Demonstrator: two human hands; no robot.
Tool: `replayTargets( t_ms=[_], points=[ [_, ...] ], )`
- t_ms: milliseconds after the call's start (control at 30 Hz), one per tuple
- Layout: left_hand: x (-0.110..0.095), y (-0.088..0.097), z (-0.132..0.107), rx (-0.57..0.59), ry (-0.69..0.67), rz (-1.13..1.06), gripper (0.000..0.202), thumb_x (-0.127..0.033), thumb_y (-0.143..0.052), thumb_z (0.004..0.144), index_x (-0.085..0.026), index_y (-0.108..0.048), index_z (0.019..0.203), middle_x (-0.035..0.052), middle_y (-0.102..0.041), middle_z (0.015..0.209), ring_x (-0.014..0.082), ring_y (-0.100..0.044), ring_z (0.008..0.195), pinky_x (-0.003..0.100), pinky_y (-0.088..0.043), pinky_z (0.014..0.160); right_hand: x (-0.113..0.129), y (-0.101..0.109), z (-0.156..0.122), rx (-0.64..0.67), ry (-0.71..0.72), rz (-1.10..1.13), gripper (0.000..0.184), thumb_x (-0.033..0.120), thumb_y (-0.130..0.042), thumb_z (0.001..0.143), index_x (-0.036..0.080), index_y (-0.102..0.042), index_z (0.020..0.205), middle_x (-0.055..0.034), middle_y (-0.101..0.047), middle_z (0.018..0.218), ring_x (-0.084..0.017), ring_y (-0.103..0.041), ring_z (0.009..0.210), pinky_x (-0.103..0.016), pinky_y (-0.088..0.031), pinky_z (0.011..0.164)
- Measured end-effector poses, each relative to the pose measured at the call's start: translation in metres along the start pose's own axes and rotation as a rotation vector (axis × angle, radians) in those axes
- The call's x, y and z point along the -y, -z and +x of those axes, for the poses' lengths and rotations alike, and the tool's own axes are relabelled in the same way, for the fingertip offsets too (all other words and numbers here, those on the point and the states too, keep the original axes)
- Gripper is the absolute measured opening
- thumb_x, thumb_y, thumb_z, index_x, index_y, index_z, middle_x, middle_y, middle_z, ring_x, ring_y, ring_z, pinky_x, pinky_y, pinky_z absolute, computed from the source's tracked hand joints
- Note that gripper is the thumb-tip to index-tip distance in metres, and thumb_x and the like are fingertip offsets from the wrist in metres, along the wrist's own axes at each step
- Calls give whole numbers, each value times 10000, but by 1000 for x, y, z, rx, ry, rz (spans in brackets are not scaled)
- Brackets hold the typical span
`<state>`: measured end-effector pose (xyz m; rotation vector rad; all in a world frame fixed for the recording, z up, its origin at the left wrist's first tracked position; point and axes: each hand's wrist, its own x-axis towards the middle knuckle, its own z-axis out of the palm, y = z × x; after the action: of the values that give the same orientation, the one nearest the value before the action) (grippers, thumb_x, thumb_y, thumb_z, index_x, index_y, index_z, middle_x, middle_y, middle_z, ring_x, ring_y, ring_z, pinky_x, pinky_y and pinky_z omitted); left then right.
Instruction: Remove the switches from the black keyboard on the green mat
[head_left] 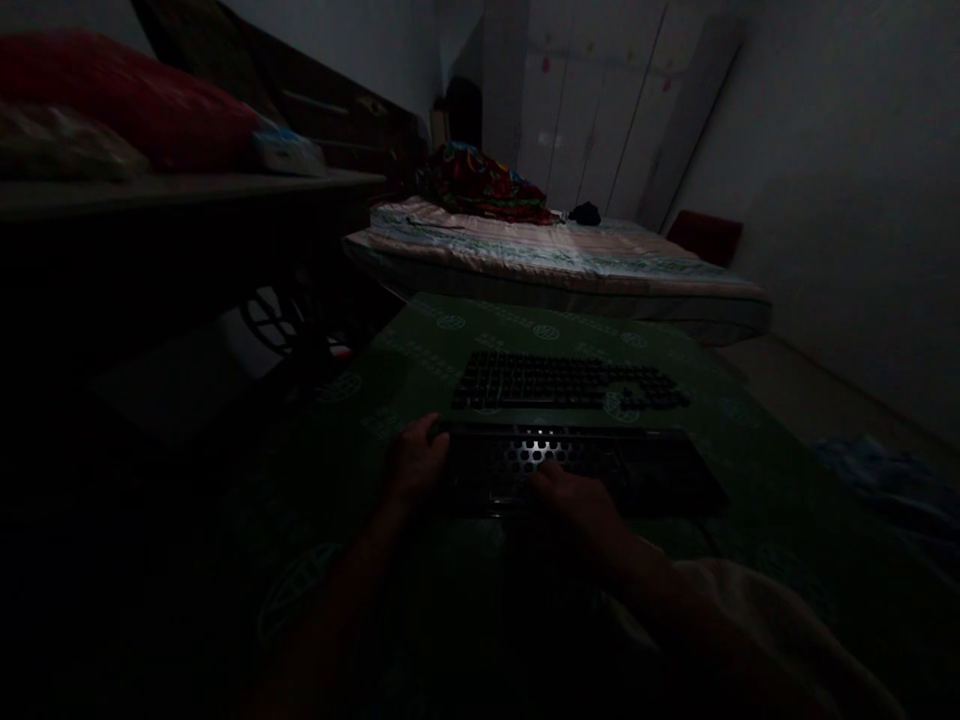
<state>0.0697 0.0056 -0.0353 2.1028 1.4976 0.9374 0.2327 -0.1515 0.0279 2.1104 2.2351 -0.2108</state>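
One black keyboard base (660, 472) runs rightward from the left hand (414, 462), which is clamped on its left end. The right hand (581, 508) is bunched over the base's middle; whether its fingers pinch anything, one cannot tell. Just beyond both hands, rows of black keycaps (534, 382) lie on the green tablecloth (499, 320).

A home bedroom: bed (600, 258) (wardrobe (574, 120) behind).

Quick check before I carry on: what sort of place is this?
Probably a bedroom, dimly lit. A bed with a patterned sheet stands beyond the table, heaped cloth lies on it, and what look like wardrobe doors rise behind.
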Motion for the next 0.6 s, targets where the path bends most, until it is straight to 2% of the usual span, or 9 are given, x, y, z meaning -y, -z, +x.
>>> replayTargets(
  t_ms=[100, 267, 500, 600],
  points=[
    [5, -9, 0, -3, -3, 7, 405, -298, -412, 743, -142, -607, 1062, 107, -636, 1089, 236, -585, 1018, 353, -460, 898, 1, -5, 7, 22, 14, -29, 231, 142, -441, 835, 187, -566, 1024, -68, -603, 1027, -152, -631, 766, -218, -428, 560],
    [12, -12, -3, 15, -29, -19, 411, -273, -378, 766, -125, -594, 1084, 112, -626, 1095, 226, -574, 1029, 353, -447, 922, 3, -6, 14, 36, 26, -39, 235, 141, -435, 830, 181, -582, 1010, -74, -619, 994, -170, -634, 783, -233, -443, 567],
    [12, -12, -5, 24, -17, -28, 410, -247, -359, 774, -132, -581, 1098, 102, -607, 1130, 216, -557, 1059, 341, -425, 951, 32, -4, 32, 33, 120, 13, 246, 167, -392, 866, 174, -574, 1032, -93, -608, 1010, -185, -632, 810, -253, -467, 589],
    [11, -12, -6, 29, -18, -28, 410, -230, -356, 770, -130, -580, 1099, 101, -606, 1133, 216, -554, 1063, 339, -423, 954, 36, -5, 35, 17, 151, 1, 246, 156, -376, 871, 166, -577, 1014, -103, -603, 996, -189, -626, 818, -256, -474, 587]
  ],
)
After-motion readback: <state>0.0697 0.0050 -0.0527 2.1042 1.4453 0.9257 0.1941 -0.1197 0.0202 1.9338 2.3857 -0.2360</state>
